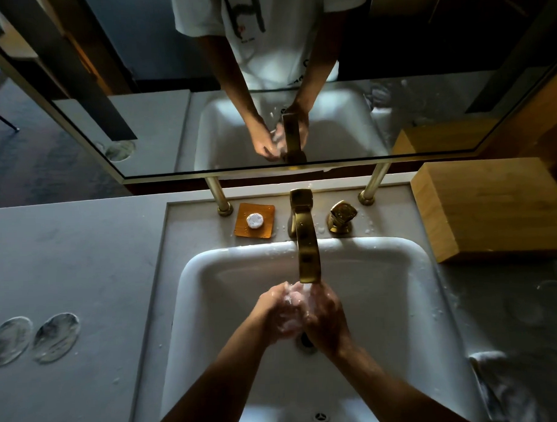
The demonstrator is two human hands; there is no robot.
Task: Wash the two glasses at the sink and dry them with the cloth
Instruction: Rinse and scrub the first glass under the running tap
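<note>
Under the tap (307, 241) at frame centre, your left hand (276, 315) and right hand (325, 316) are pressed together in the running water over the sink (400, 301), soapy, fingers curled around each other; whether a glass sits between them, you cannot tell. Two round glassy shapes (35, 339), possibly the glasses seen from above, stand side by side on the counter (82, 249) at lower left, and the cloth (498, 389) lies crumpled at lower right. You seem still at the washing step; next, rinse and then reach for the cloth.
</note>
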